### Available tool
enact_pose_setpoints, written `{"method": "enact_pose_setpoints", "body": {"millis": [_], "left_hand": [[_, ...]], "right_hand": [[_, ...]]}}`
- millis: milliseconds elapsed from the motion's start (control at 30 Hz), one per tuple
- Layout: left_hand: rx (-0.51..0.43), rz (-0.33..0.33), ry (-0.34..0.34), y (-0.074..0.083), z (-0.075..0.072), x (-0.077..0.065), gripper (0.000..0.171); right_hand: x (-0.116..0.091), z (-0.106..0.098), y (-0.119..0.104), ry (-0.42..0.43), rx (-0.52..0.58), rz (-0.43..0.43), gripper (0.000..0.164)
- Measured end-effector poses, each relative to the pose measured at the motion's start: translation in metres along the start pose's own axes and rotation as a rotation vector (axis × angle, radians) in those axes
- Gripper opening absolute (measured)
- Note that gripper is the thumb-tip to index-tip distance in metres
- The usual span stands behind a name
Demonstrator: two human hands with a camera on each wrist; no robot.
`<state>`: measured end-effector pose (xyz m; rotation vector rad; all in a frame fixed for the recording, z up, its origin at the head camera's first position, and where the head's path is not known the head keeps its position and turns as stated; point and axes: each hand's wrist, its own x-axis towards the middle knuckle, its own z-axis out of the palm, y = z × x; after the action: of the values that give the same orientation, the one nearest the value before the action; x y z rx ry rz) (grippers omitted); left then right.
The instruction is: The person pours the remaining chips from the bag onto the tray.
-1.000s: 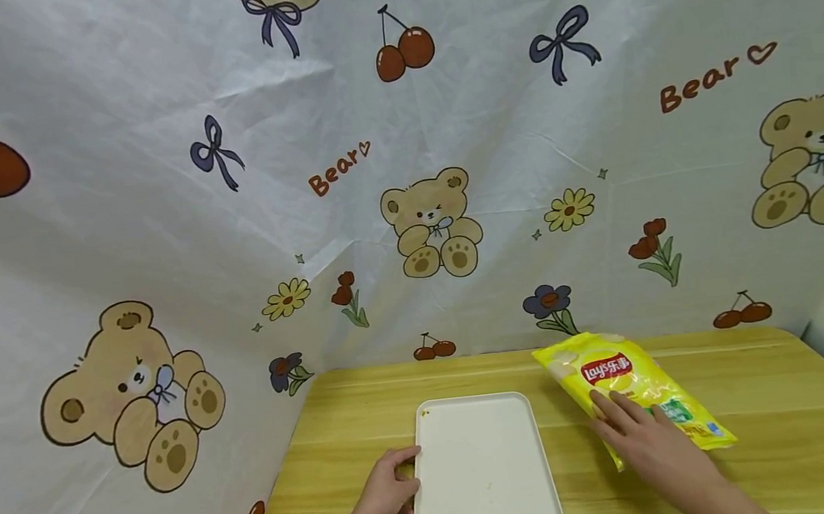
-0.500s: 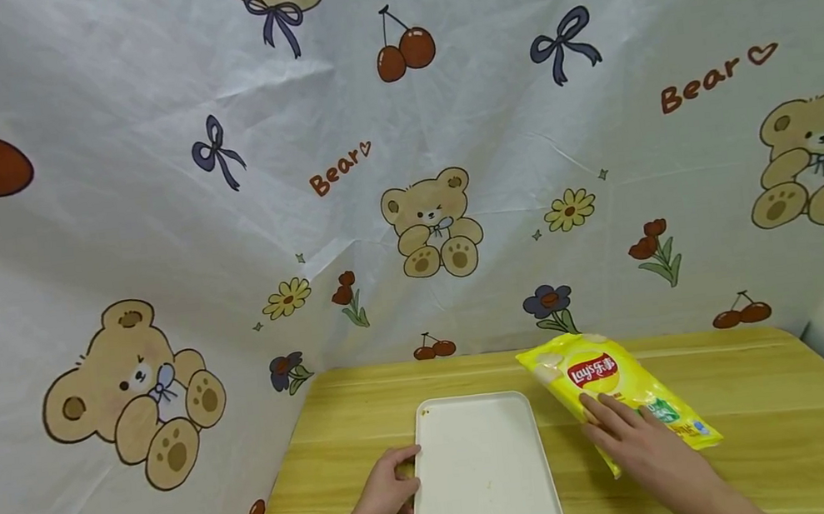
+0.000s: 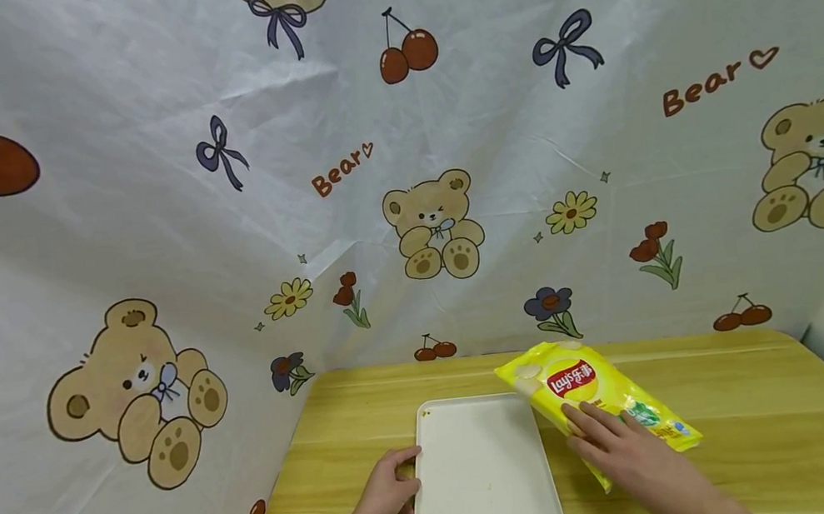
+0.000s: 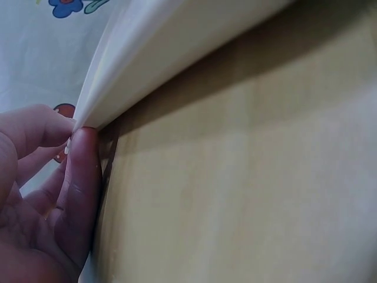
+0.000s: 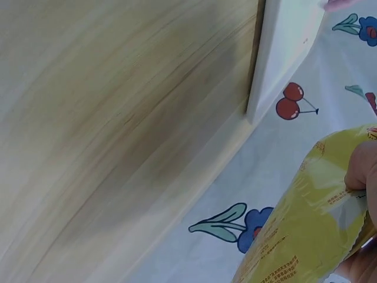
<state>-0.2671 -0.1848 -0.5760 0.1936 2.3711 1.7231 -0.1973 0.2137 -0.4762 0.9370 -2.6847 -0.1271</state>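
Note:
A white rectangular tray lies lengthwise on the wooden table. Its left rim is pinched by my left hand; in the left wrist view, thumb and fingers meet at the edge of the tray. My right hand grips a yellow bag of potato chips with a red Lay's label, just right of the tray. The bag is slanted, and its upper left corner overlaps the tray's far right corner in the head view. In the right wrist view the thumb presses against the back of the bag.
The wooden table extends to both sides of the tray. Behind it and on the left hangs white cloth printed with bears, cherries, bows and flowers. A few small crumbs or marks show on the tray.
My right hand has moved left with the bag of potato chips, bringing it closer to the tray. My left hand and the tray have stayed in place.

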Motion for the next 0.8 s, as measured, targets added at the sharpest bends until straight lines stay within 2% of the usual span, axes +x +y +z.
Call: {"method": "enact_pose_setpoints", "body": {"millis": [267,433,667,800], "left_hand": [[0.002,-0.009,-0.005,-0.002,-0.001,0.0,0.057],[0.004,-0.008,-0.007,-0.002,-0.001,0.0,0.057],[0.0,-0.001,-0.001,-0.003,-0.001,0.001,0.057],[0.002,-0.001,0.003,-0.003,0.0,0.001,0.057]], "right_hand": [[0.004,-0.005,-0.007,-0.092,0.079,0.029,0.074],[0.006,-0.01,-0.01,-0.083,0.081,-0.016,0.074],[0.01,-0.013,-0.018,-0.024,0.048,-0.064,0.077],[0.012,-0.013,-0.022,-0.031,0.054,-0.075,0.076]]}}
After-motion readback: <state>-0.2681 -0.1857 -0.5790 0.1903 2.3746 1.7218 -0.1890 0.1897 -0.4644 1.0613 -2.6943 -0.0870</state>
